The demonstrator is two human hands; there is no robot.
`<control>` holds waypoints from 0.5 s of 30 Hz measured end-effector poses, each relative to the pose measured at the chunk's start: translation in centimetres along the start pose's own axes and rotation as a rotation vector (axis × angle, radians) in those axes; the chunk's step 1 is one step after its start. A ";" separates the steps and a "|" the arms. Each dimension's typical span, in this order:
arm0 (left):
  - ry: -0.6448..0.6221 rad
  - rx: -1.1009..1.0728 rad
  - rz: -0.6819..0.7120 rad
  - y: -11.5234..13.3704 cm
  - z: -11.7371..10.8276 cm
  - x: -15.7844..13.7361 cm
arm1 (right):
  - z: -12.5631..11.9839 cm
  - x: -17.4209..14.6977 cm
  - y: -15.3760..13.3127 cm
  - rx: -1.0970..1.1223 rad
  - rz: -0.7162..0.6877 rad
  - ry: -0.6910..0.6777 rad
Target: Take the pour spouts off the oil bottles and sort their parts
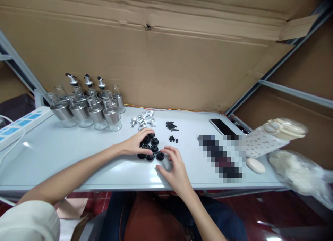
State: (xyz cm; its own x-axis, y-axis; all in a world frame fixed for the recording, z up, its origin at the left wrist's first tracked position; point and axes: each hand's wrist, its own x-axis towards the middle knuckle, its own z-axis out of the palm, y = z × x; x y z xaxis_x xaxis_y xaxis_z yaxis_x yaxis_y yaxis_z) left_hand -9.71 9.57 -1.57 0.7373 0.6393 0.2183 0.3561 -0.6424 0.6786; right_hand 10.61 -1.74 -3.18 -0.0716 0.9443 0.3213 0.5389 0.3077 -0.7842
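Several round black bottle stoppers stand in a cluster on the white table. My left hand curves around the far and left sides of this cluster, fingers apart, and covers part of it. Beside the nearest right stopper is my right hand, its thumb and fingers spread with nothing between them. Whether either hand touches a stopper, I cannot tell. Beyond the cluster lie silver pourer spouts in a loose heap. Thin black pieces and small black caps form two little piles to the right.
Glass bottles with steel sleeves crowd the back left, some with pourers fitted. A power strip borders the left side. On the right are a phone, a dotted white flask, a white oval object and a plastic bag.
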 end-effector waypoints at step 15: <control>0.224 -0.553 -0.344 -0.3 1.1 0.8 | 2.7 3.4 -0.4 -0.066 0.083 -0.219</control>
State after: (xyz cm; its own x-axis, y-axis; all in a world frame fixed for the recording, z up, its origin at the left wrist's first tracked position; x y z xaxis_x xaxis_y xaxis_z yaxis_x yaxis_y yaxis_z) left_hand -8.61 9.77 -2.35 0.4770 0.8785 0.0259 0.1597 -0.1156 0.9804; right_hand 7.89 1.68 -3.22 -0.2008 0.9711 0.1290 0.6036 0.2264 -0.7644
